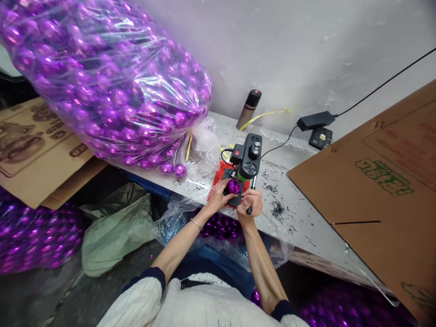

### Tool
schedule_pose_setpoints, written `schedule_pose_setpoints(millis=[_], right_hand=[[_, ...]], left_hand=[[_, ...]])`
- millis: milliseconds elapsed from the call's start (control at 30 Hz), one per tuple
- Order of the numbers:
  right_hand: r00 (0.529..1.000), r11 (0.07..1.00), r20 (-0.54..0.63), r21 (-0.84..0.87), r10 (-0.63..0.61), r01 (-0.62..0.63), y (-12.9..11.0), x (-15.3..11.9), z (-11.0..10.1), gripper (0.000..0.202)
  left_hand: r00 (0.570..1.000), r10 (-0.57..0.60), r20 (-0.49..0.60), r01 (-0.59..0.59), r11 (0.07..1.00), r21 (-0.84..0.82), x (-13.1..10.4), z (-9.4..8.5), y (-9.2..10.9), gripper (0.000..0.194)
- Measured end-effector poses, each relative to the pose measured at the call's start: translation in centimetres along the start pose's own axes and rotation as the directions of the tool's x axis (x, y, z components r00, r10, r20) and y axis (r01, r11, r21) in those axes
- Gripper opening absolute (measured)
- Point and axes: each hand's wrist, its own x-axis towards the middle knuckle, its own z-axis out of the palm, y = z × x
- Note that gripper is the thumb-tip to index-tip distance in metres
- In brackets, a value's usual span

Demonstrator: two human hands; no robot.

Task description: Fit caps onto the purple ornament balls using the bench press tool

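Note:
A small black bench drill press [251,152] with a green ring stands on the white tabletop, over a red mat [222,174]. Under its head sits a shiny purple ball [234,186]. My left hand [220,196] pinches this ball from the left, thumb and fingers around its near side. My right hand [250,203] is closed around the press's lever [254,182], whose black tip pokes out below the fist. Whether the bit touches the ball is hidden by the press head.
A huge clear bag of purple balls [136,91] leans at the left. Behind the press stand a spray can [248,109] and a power adapter [316,120] with its cord. Cardboard boxes [371,181] flank the right; black shavings [278,208] litter the table. More balls [221,228] lie below the edge.

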Motion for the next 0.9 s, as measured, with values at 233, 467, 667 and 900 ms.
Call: schedule_pose_setpoints(millis=[233, 467, 667, 900], right_hand=[[1.0, 1.0, 0.014, 0.006, -0.001, 0.001, -1.3, 2.7, -0.8, 0.027], [0.965, 0.968, 0.076, -0.021, 0.25, -0.249, -4.2, 7.1, -2.0, 0.032], [0.975, 0.976, 0.054, -0.005, 0.216, -0.216, -3.7, 5.2, -1.5, 0.031], [0.983, 0.984, 0.058, 0.007, 0.177, -0.178, -3.6, 5.1, -1.5, 0.028]], left_hand=[[1.0, -0.027, -0.001, 0.027, 0.999, -0.031, 0.5, 0.3, -0.2, 0.059], [0.989, -0.001, -0.147, 0.01, 0.998, 0.065, -5.4, -1.3, 1.7, 0.07], [0.995, 0.045, 0.086, -0.056, 0.989, 0.134, -11.7, -2.9, 2.5, 0.07], [0.997, 0.018, -0.078, -0.006, 0.988, 0.154, -1.0, -6.8, 0.1, 0.047]])
